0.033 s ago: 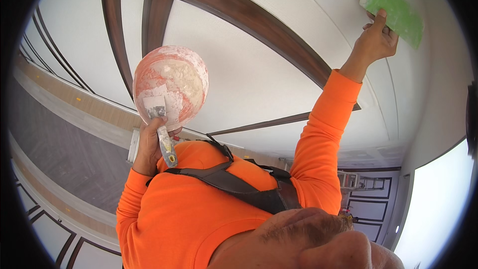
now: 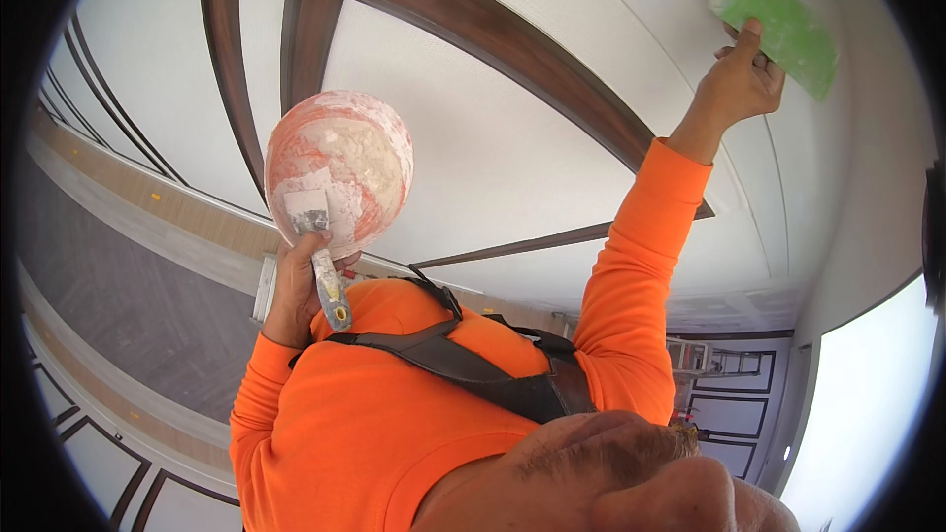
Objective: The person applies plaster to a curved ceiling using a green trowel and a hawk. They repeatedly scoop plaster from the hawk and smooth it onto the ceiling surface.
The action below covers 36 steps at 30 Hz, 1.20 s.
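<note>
My left hand grips a reddish, plaster-smeared round bowl holding pale compound, together with a putty knife whose blade lies over the bowl's inside and whose grey handle hangs toward me. My right hand is raised at the upper right, fingers closed on a flat green spreader held at the white wall, where a pale smear shows by its upper edge.
White panels with dark wooden mouldings line the wall. A floor with grey and wooden bands runs along the left. Metal ladders stand in the distance at lower right, near a bright glowing rectangle.
My right hand and the green spreader have shifted very slightly toward the left and down in the picture. My left hand with the bowl and knife looks the same.
</note>
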Available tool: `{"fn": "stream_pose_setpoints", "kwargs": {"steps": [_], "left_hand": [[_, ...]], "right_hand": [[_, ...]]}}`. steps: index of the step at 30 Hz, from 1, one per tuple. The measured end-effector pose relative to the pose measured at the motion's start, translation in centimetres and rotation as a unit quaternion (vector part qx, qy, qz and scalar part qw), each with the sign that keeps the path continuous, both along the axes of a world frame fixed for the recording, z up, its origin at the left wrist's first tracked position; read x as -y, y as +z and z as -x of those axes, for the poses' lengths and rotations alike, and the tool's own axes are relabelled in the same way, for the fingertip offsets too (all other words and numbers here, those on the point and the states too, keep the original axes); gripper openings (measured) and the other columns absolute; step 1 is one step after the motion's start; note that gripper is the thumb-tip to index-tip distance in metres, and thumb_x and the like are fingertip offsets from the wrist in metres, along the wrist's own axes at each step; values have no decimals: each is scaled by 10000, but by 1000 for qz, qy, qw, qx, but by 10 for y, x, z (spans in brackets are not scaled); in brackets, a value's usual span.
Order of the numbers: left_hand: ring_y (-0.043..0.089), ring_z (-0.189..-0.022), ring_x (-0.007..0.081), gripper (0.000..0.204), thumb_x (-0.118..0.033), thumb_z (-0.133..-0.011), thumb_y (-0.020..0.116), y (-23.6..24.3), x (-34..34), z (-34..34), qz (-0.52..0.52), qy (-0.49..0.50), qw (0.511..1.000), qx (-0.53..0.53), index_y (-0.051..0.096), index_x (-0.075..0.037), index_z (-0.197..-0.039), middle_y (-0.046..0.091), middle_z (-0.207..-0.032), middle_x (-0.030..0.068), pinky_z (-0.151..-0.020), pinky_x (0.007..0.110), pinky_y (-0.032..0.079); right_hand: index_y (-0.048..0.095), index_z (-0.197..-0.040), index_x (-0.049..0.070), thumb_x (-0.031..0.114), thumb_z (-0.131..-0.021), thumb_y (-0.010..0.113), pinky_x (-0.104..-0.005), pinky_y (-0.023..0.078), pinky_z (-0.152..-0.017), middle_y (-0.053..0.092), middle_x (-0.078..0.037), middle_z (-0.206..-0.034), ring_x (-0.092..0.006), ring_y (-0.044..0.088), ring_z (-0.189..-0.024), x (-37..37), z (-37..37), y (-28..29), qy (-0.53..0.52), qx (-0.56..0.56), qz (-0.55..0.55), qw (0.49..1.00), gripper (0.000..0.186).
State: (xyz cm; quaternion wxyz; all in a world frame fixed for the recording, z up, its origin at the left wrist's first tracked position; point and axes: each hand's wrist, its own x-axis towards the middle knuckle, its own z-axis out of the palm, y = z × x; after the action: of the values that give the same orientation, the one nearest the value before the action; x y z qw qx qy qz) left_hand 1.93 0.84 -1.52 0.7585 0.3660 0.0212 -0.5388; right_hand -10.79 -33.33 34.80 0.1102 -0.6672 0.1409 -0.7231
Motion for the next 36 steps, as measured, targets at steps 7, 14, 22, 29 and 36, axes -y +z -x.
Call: {"fn": "stream_pose_setpoints", "kwargs": {"steps": [7, 14, 22, 29, 36], "left_hand": [[662, -1123, 333, 647, -142, -870, 625, 3, -1, -5, -2, -8, 1000, 15, 389, 14, -1451, 591, -1302, 189, -909, 466, 615], [718, -781, 300, 538, -171, -852, 644, 14, 5, 4, -14, 46, 999, 19, 466, 52, -1308, 666, -1037, 198, -563, 385, 592], [710, -776, 299, 524, -175, -852, 644, 17, 3, 4, -16, 46, 999, 18, 468, 45, -1294, 657, -1024, 192, -571, 391, 595], [712, -786, 311, 529, -175, -855, 646, 10, 4, 4, -13, 40, 999, 9, 469, 49, -1301, 661, -1039, 200, -579, 395, 591], [718, -808, 324, 538, -173, -859, 646, 10, 3, 0, -17, 36, 999, 20, 467, 56, -1312, 663, -1062, 212, -601, 401, 603]], "right_hand": [[700, -935, -45, 50, -880, 757, -199, 426, -495, 739, -94, -776, -69, 570, -532, -14, -30, -28, 35, -16, 24, 999, 124], [699, -950, -63, 58, -876, 743, -204, 470, -512, 752, -100, -805, -93, 626, -555, -4, -36, -32, 29, -22, 52, 998, 149], [699, -890, -98, 52, -876, 715, -249, 604, -609, 744, -91, -805, -118, 666, -600, 8, -25, -36, -51, -4, 118, 992, 151], [692, -869, -113, 39, -883, 708, -236, 598, -546, 740, -113, -798, -157, 703, -628, 10, -13, -40, -91, 13, 144, 985, 153], [678, -866, -124, 8, -867, 715, -227, 579, -495, 743, -141, -815, -159, 694, -587, 9, -39, -42, -27, 2, 221, 975, 138]]}}
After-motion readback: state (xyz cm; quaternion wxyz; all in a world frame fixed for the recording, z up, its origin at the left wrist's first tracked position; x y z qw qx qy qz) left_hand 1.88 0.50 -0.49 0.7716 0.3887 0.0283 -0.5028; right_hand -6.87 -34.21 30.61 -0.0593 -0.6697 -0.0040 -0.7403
